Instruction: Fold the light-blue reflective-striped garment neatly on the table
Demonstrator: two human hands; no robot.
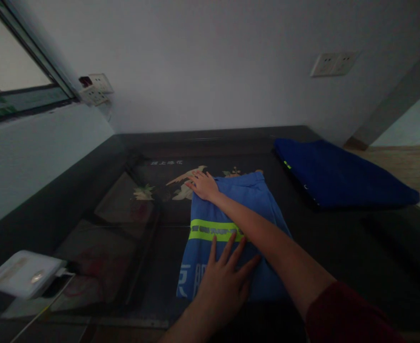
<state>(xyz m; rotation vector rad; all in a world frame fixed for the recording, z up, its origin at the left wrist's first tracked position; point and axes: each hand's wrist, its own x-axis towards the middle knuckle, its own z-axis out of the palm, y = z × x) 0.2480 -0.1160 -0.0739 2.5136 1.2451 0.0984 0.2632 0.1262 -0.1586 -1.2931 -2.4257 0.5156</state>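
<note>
A folded blue work garment (pixel 238 200) lies flat on the dark table, with a yellow-green reflective band across it and white characters near its lower left. My right hand (pixel 203 186) reaches over from the right and rests flat on the upper left corner of the cloth. Its fingers are stretched out past the edge. Closer to me, my left hand (pixel 226 276) lies spread on the lower half, fingertips at the reflective band. Neither hand grips anything. My right forearm and left hand hide parts of the garment.
A dark blue folded cloth (pixel 345 176) lies at the table's right. On the left sits a white box-like device (pixel 24 274) with a cable (pixel 49 305). The black tabletop (pixel 170 267) carries a bird-and-flower print. Behind it, the wall holds sockets (pixel 333 64).
</note>
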